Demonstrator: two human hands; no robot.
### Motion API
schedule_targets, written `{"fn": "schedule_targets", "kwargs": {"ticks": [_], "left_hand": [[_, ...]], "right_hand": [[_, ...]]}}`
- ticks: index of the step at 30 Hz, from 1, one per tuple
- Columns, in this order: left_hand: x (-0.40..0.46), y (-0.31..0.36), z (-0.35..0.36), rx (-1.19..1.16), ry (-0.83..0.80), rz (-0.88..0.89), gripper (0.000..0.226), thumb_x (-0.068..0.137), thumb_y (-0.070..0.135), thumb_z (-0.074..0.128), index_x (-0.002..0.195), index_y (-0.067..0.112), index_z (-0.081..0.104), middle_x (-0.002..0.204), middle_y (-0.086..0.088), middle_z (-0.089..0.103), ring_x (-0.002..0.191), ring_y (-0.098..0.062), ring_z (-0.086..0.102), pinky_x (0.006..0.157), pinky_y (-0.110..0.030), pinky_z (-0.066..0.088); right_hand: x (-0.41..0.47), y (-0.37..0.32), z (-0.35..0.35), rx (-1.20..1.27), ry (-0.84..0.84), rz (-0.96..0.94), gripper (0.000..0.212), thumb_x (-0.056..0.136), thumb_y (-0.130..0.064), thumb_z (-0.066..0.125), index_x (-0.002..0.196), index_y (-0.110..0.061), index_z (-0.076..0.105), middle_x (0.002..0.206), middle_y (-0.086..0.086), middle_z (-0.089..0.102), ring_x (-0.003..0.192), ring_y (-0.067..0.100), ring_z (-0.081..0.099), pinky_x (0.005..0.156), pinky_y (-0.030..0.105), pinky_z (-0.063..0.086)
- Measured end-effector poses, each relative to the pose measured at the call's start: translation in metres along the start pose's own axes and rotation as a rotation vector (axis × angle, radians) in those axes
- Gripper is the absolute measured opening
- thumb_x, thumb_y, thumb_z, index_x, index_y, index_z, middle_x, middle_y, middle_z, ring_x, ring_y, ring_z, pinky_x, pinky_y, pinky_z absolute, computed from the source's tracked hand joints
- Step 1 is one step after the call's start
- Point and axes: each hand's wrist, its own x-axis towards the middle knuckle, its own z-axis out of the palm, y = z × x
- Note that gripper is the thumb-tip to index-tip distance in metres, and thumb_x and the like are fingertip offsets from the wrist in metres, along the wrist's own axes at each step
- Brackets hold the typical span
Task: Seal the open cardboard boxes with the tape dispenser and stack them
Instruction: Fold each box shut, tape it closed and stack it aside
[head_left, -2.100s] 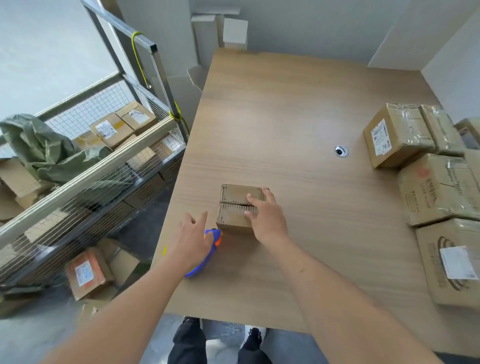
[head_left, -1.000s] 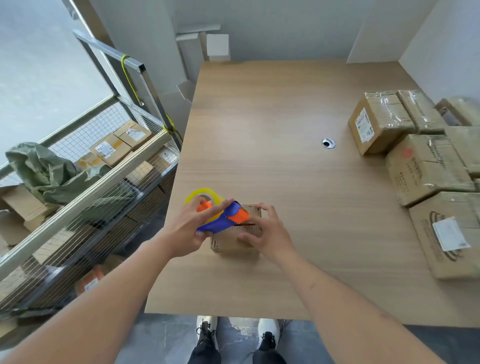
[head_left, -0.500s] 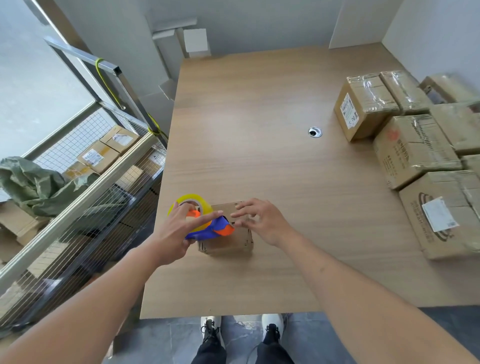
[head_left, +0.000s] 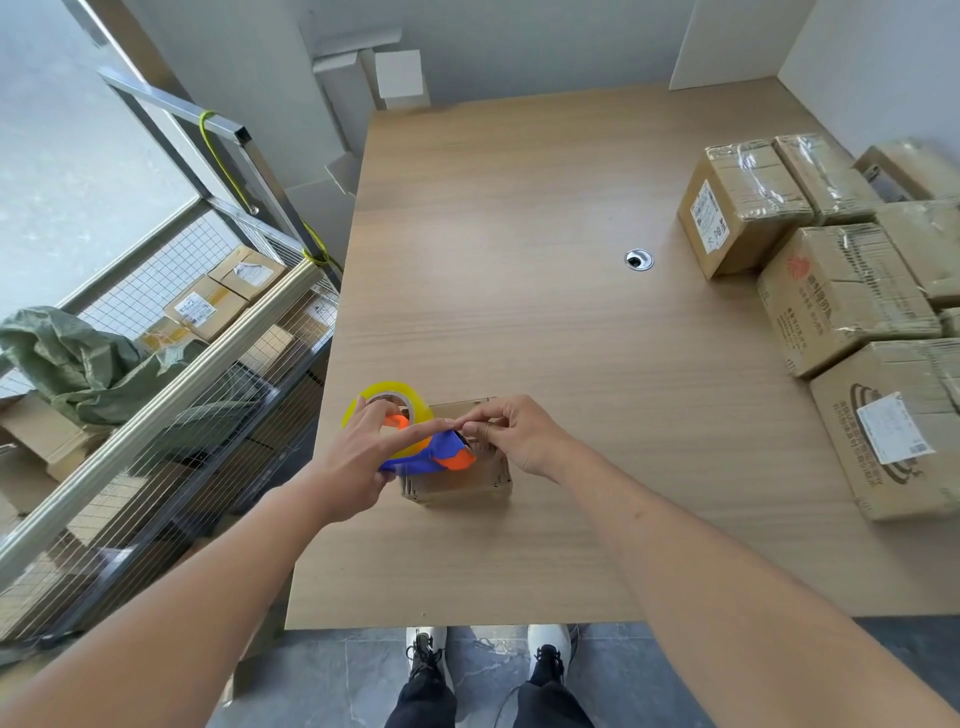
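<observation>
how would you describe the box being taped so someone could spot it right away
On the wooden table, look at the near left edge, between the left hand and right hand. The small box sits under the tape dispenser, far smaller than the wrapped boxes at right.

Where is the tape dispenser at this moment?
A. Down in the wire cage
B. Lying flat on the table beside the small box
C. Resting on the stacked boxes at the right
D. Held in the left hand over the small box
D: the left hand grips the blue-and-orange tape dispenser just above the small cardboard box, while the right hand pinches at its front end.
</observation>
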Motion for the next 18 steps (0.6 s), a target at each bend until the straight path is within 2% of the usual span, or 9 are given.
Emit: {"fn": "schedule_targets", "kwargs": {"ticks": [2,5,10,12,16,18], "left_hand": [[0.0,0.0,0.001,0.007,-0.001,0.001,0.095,0.091,0.0,0.065,0.157,0.05,0.019,0.138,-0.007,0.035,0.13,-0.028,0.03,0.112,-0.038,0.032],[0.001,0.001,0.001,0.014,-0.002,0.0,0.097,0.09,-0.001,0.065,0.157,0.051,0.019,0.136,-0.007,0.034,0.133,-0.027,0.028,0.116,-0.04,0.029],[0.003,0.0,0.002,0.053,-0.018,-0.005,0.097,0.09,0.001,0.066,0.157,0.051,0.016,0.136,-0.006,0.034,0.138,-0.027,0.027,0.119,-0.044,0.021],[0.004,0.0,0.002,0.076,-0.021,-0.001,0.099,0.09,0.001,0.065,0.156,0.053,0.013,0.135,-0.006,0.034,0.139,-0.029,0.028,0.121,-0.045,0.019],[0.004,0.0,0.001,0.089,-0.026,0.01,0.103,0.089,0.0,0.065,0.155,0.054,0.008,0.13,-0.006,0.036,0.136,-0.03,0.03,0.122,-0.046,0.02],[0.005,-0.001,0.001,0.083,-0.031,0.011,0.102,0.089,0.0,0.065,0.154,0.055,0.009,0.129,-0.005,0.036,0.136,-0.03,0.03,0.123,-0.046,0.017]], "right_hand": [[0.0,-0.001,0.001,-0.048,-0.006,0.004,0.02,0.1,-0.011,0.063,0.102,-0.022,0.08,0.078,-0.015,0.073,0.066,-0.006,0.059,0.062,0.01,0.043],[0.001,-0.001,0.001,-0.075,-0.007,0.019,0.023,0.103,-0.012,0.057,0.104,-0.02,0.079,0.091,-0.004,0.075,0.072,0.001,0.065,0.063,0.013,0.044],[-0.001,-0.001,-0.001,-0.036,0.047,0.003,0.018,0.1,-0.005,0.058,0.102,-0.014,0.074,0.088,0.007,0.076,0.065,0.003,0.066,0.058,0.012,0.046],[-0.002,-0.002,-0.002,-0.092,0.067,-0.051,0.019,0.097,0.0,0.059,0.1,-0.013,0.074,0.086,0.005,0.077,0.071,0.002,0.069,0.064,0.016,0.05],[-0.003,-0.008,-0.008,-0.358,0.027,-0.222,0.029,0.091,0.006,0.06,0.099,-0.016,0.077,0.091,0.0,0.078,0.089,0.008,0.073,0.083,0.035,0.057],[-0.004,-0.011,-0.011,-0.442,-0.01,-0.288,0.023,0.091,0.001,0.067,0.103,-0.015,0.078,0.095,-0.002,0.078,0.089,0.01,0.072,0.084,0.035,0.056]]}}
